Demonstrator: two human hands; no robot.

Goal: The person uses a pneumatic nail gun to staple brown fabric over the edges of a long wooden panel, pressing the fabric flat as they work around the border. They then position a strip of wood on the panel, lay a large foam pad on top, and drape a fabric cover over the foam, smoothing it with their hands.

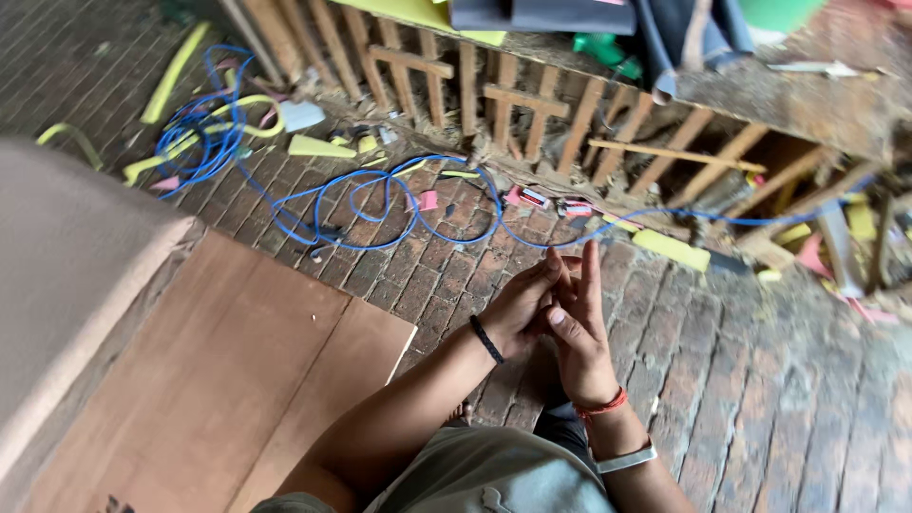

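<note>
My left hand [518, 306] and right hand [577, 328] press together, fingers straight, holding nothing. The blue cable [380, 204] loops on the brick floor [760, 380] at eleven o'clock, well apart; the plywood sheet [237, 370] lies at nine. I judge rubbing palms evenly, clear of the cable, works best.

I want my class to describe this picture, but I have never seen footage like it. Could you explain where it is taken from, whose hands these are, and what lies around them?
The single picture comes from a camera worn on a person's head, looking down. The left hand and right hand belong to that person; they are pressed together and hold nothing that I can see. Below is a brick floor. A blue cable loops across it, among yellow foam scraps. A plywood sheet lies to the left, and a wooden frame stands behind.
</note>
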